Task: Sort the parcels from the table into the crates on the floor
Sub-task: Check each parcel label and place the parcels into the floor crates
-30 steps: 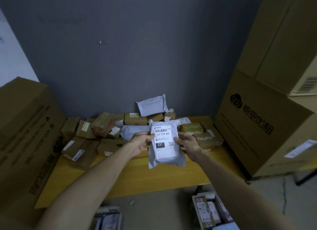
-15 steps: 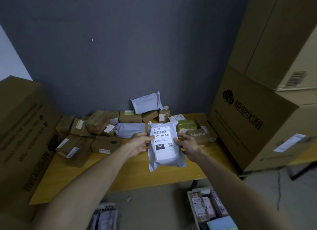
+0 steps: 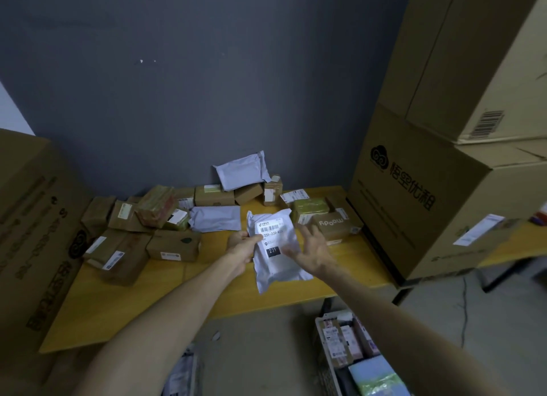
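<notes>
Okay, far left of frame: a tall brown cardboard carton [image 3: 29,218], not part of the sort. Left-centre, on the yellow wooden table [image 3: 148,295], sits a pile of small brown cardboard parcels [image 3: 124,250] with white labels, not yet sorted.

Centre: the left hand [image 3: 241,246] pinches the upper left edge of the grey plastic mailer bag [image 3: 278,267], thumb on the front. The bag hangs upright above the table with its white label to the camera, "231" readable. The right hand [image 3: 310,249] is just right of the bag, fingers spread wide, holding nothing. It is blurred, so I cannot tell whether the fingertips touch the bag's edge.

Lower centre: a second crate [image 3: 182,372], mostly hidden behind the left forearm. Lower right: a pale plastic crate [image 3: 318,330] on the floor, already holding parcels. Right edge: stacked large brown cartons [image 3: 414,206].

Likely step: label read, choose a crate, put the bag in. To do it well:
- A one-hand pinch on a floppy bag looks weak. Take a fuller grip, or support it from below with the right hand, before swinging down.
- Match the 231 code to the crate; which crate takes it is not shown.
- Clear the table's front edge and lower the bag rather than toss it.
- Lay it flat, label up, so it does not slide off the parcels inside.
</notes>
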